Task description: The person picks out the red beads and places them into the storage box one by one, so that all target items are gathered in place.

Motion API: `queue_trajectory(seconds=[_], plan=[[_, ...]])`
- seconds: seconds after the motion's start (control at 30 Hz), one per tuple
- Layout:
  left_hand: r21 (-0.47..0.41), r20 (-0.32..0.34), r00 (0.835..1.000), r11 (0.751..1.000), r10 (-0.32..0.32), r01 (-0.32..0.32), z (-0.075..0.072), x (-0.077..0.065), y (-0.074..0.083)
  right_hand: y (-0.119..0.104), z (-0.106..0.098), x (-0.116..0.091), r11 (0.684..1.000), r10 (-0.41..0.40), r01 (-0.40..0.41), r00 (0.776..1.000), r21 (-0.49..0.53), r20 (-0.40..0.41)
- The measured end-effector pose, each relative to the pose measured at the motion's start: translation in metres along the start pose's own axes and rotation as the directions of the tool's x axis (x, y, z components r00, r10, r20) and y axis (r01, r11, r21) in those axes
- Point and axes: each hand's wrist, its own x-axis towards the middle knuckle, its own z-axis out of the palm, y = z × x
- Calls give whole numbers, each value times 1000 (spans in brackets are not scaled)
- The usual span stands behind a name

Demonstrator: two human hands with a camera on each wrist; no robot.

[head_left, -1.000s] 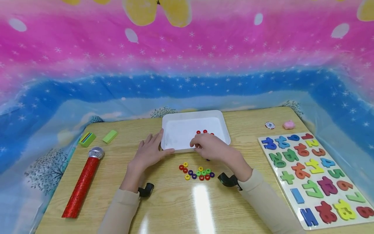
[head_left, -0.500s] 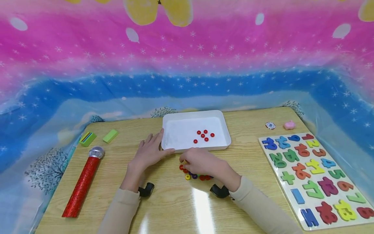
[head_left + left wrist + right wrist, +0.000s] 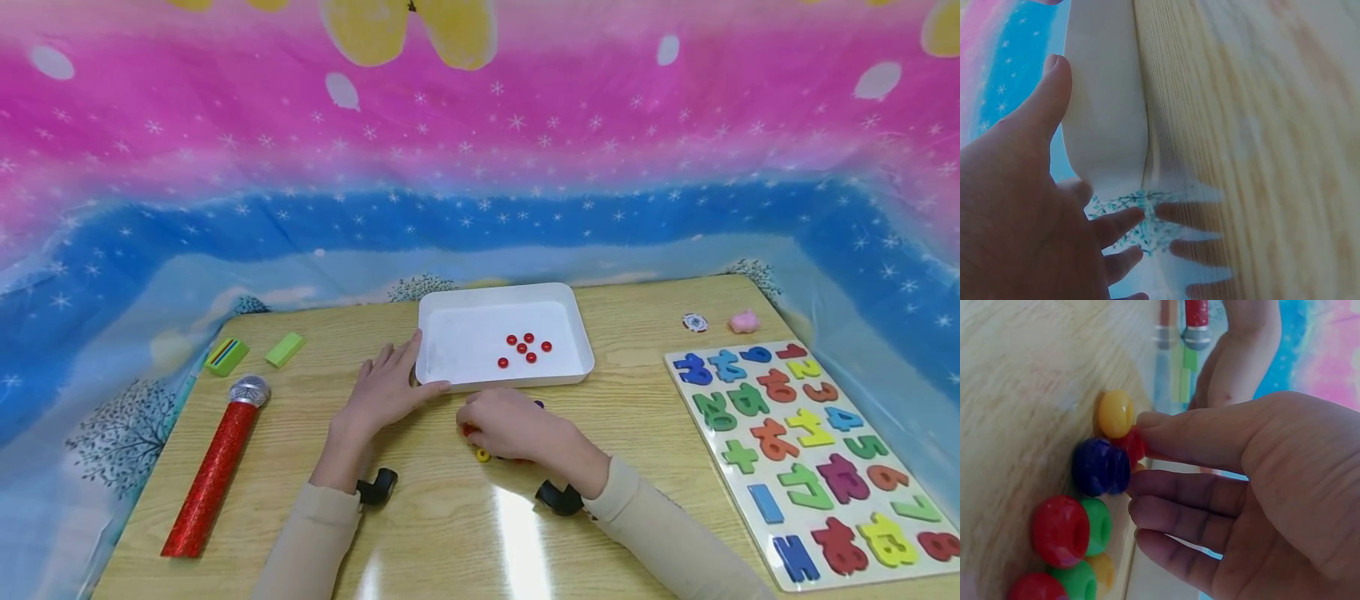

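A white tray (image 3: 457, 329) stands at the back of the table with several red beads (image 3: 522, 348) in its right half. My left hand (image 3: 382, 387) has its fingers spread at the tray's left front corner, and the thumb rests on the front wall. In front of the tray, my right hand (image 3: 510, 423) is down over the loose beads and hides most of them in the head view. Its thumb and forefinger pinch a red bead (image 3: 1132, 444). Close by lie a yellow bead (image 3: 1115, 414), dark blue beads (image 3: 1092, 465) and green beads (image 3: 1075, 581).
To the left lie a red toy microphone (image 3: 213, 475), a green striped block (image 3: 226, 357) and a light green block (image 3: 285, 350). A number puzzle board (image 3: 802, 458) fills the right side. Behind it are a poker chip (image 3: 694, 322) and a pink pig figure (image 3: 743, 322).
My right hand has left the tray, moved toward me to the loose beads and closed its fingertips on a red one. The left hand stays at the tray.
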Motion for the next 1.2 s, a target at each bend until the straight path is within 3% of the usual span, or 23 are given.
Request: queue_trajectory(seconds=[0.27, 0.73, 0.97, 1.2], plan=[[8, 0, 1000, 1000, -5, 5, 1, 1, -1, -4, 4, 1, 998, 50, -50, 999, -25, 10], [5, -4, 1000, 1000, -1, 1, 1, 1, -1, -2, 7, 2, 995, 5, -7, 1000, -103, -23], [14, -3, 1000, 1000, -5, 5, 1, 1, -1, 7, -11, -4, 998, 63, -63, 998, -8, -25], [18, 1, 1000, 1000, -23, 23, 0, 1, 2, 35, -32, -11, 981, 174, -165, 981, 102, -89]])
